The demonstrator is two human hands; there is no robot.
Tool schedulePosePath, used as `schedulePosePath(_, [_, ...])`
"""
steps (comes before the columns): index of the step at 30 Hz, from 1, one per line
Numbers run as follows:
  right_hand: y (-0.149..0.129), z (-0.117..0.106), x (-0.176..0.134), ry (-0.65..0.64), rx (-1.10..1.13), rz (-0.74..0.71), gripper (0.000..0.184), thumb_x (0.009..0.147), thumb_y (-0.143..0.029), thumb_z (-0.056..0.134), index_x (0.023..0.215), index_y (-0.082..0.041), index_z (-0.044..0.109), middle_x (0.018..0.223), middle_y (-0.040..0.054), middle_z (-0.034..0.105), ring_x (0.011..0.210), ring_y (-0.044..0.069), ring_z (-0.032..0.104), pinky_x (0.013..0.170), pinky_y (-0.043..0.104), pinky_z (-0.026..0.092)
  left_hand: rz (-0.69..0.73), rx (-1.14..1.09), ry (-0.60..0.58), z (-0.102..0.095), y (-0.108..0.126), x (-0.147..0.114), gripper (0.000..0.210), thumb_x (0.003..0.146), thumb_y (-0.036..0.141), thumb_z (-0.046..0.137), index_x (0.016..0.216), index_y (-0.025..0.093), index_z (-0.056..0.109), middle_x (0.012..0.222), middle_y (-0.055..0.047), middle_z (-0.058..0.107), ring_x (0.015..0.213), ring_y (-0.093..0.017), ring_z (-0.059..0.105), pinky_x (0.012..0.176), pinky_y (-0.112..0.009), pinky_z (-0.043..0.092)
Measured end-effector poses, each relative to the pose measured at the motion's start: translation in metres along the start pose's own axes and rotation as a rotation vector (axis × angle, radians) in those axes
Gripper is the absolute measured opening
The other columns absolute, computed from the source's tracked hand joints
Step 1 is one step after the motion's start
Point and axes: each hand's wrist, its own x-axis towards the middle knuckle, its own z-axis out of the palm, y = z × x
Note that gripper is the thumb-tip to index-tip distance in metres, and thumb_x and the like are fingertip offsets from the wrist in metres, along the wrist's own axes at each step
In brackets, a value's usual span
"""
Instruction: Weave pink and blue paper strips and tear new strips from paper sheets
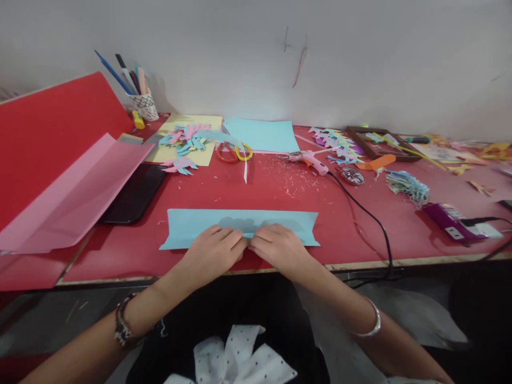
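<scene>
A strip of light blue paper (188, 223) lies lengthwise near the front edge of the red table, with a fold along its near side. My left hand (218, 248) and my right hand (280, 248) meet close together at the middle of that near edge. Both sets of fingers are curled and closed on the paper, with the thumbs hidden beneath. Beyond the strip lie a pair of scissors with a red and a yellow handle (244, 152) and a pink glue gun (308, 160) trailing a black cable.
Pink paper (92, 197) and a black phone-like slab (136, 194) lie at left, near a pen cup (144, 105). Cut paper pieces (186, 140) rest on yellow paper. Blue sheets (260, 134) lie at the wall. A purple power socket box (452, 221) sits at right.
</scene>
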Motion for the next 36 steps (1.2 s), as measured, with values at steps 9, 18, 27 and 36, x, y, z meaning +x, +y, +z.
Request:
schedulePosePath(9, [0.017, -0.009, -0.005, -0.066, 0.134, 0.012, 0.033, 0.089, -0.023, 0.035, 0.067, -0.017, 0.059, 0.065, 0.0015, 0.058, 0.061, 0.011, 0.047, 0.060, 0.024, 0.030, 0.065, -0.130, -0.124, 0.001, -0.038, -0.033, 0.034, 0.083, 0.012, 0.028, 0.057, 0.019, 0.049, 0.049, 0.002, 0.053, 0.047, -0.011, 0.048, 0.049, -0.024, 0.034])
schedulePosePath(18, [0.026, -0.007, -0.011, -0.023, 0.073, 0.046, 0.030, 0.087, -0.020, 0.037, 0.067, -0.018, 0.059, 0.064, 0.0015, 0.056, 0.066, 0.013, 0.047, 0.067, 0.024, 0.032, -0.172, 0.064, -0.062, -0.018, -0.060, -0.060, 0.033, 0.088, 0.020, 0.026, 0.078, 0.017, 0.058, 0.064, -0.003, 0.066, 0.054, -0.012, 0.058, 0.052, -0.023, 0.044])
schedulePosePath(27, [0.009, 0.002, 0.011, 0.041, -0.019, -0.040, 0.023, 0.073, -0.008, 0.039, 0.058, -0.018, 0.053, 0.057, -0.0002, 0.049, 0.058, 0.012, 0.040, 0.058, 0.025, 0.027, -0.123, -0.338, -0.166, 0.008, -0.015, -0.010, 0.033, 0.088, 0.028, 0.031, 0.069, 0.016, 0.056, 0.062, -0.001, 0.058, 0.058, -0.014, 0.054, 0.054, -0.025, 0.039])
schedulePosePath(36, [0.034, -0.007, -0.008, -0.031, 0.063, -0.019, 0.021, 0.067, -0.006, 0.039, 0.054, -0.018, 0.049, 0.056, -0.0003, 0.049, 0.058, 0.012, 0.034, 0.055, 0.023, 0.026, -0.192, -0.556, -0.271, 0.007, -0.030, -0.015, 0.046, 0.087, 0.044, 0.022, 0.059, 0.017, 0.047, 0.054, 0.003, 0.049, 0.051, -0.010, 0.048, 0.049, -0.020, 0.032])
